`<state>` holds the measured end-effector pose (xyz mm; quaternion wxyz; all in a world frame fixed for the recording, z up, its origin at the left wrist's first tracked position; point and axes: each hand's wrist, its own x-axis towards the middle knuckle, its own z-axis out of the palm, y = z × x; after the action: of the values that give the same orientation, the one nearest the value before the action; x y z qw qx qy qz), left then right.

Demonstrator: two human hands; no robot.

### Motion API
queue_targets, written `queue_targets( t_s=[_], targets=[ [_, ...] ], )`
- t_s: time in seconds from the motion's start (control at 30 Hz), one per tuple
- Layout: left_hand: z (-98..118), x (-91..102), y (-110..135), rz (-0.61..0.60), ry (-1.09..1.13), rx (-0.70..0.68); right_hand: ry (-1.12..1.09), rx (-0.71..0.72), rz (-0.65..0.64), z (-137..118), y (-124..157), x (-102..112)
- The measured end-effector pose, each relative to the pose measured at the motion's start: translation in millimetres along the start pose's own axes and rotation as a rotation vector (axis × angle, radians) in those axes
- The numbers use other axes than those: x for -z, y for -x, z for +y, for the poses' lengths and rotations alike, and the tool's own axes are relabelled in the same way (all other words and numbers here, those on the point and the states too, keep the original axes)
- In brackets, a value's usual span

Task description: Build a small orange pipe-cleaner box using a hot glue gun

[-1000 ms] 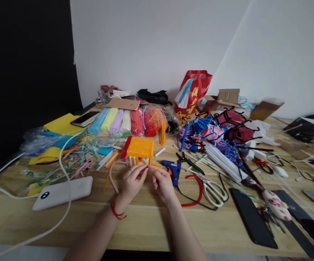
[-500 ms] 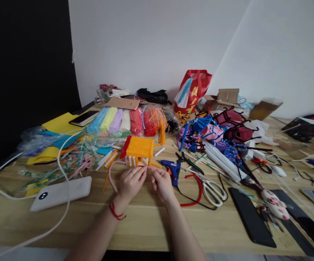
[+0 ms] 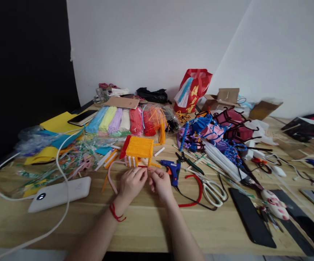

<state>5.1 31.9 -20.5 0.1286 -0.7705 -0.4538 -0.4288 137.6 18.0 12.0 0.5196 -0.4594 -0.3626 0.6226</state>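
A small house-like model (image 3: 139,148) of yellow pipe cleaners stands upright, with a red edge on its left and short white posts below. Just in front of it, my left hand (image 3: 133,180) and my right hand (image 3: 159,182) are closed in pinches, fingertips close together. A short thin red piece of pipe cleaner (image 3: 142,166) shows at the fingertips of both hands; the fingers cover most of it. To the right of my right hand lies a blue glue gun (image 3: 173,170). A curved red pipe cleaner (image 3: 199,192) rests near it.
Scissors (image 3: 213,192) and green-handled pliers (image 3: 191,163) lie on the right, with a black phone (image 3: 251,217) nearer the edge. A white power bank (image 3: 60,194) with a cable is on the left. Bundled pipe cleaners (image 3: 115,119) sit behind the model.
My fingertips have shifted slightly at the front of the model, and more of the red piece shows. The view has moved a little; the model stays in place.
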Motion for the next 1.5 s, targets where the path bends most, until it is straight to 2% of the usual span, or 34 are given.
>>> queue_targets(
  t_s=[0.07, 0.13, 0.27, 0.37, 0.5, 0.7, 0.9, 1.13, 1.3, 1.4, 1.5],
  targets=[
    [1, -1.5, 0, 0.012, 0.056, 0.049, 0.045, -0.014, 0.006, 3, -2, 0],
    [1, -3.3, -1, 0.013, 0.196, 0.160, 0.066, -0.016, 0.021, 6, -4, 1],
    [1, -6.0, -7, -0.117, 0.737, 0.557, 0.047, 0.057, 0.121, 10, -7, 3],
    [1, -6.0, -12, -0.226, 1.101, 0.819, 0.043, 0.113, 0.143, 10, -8, 3],
    [4, -5.3, -14, -0.281, 1.376, 0.965, 0.051, 0.160, 0.096, 9, -6, 1],
    [9, -4.6, -14, -0.330, 1.457, 1.027, 0.043, 0.248, 0.088, 5, -2, -2],
    [12, -8.5, -9, -0.371, 1.463, 1.066, 0.067, 0.218, -0.053, 3, 4, -6],
    [13, -9.1, -8, -0.486, 1.609, 1.005, 0.014, 0.236, 0.022, 9, -2, -2],
    [11, -12.0, -6, -0.456, 1.534, 1.071, 0.208, 0.249, -0.063, 16, -2, -1],
    [10, -12.2, -6, -0.422, 1.485, 1.095, 0.357, 0.348, -0.087, 15, 2, -2],
    [9, -9.6, -7, -0.411, 1.461, 1.112, 0.398, 0.429, -0.124, 12, 7, -4]
  ],
)
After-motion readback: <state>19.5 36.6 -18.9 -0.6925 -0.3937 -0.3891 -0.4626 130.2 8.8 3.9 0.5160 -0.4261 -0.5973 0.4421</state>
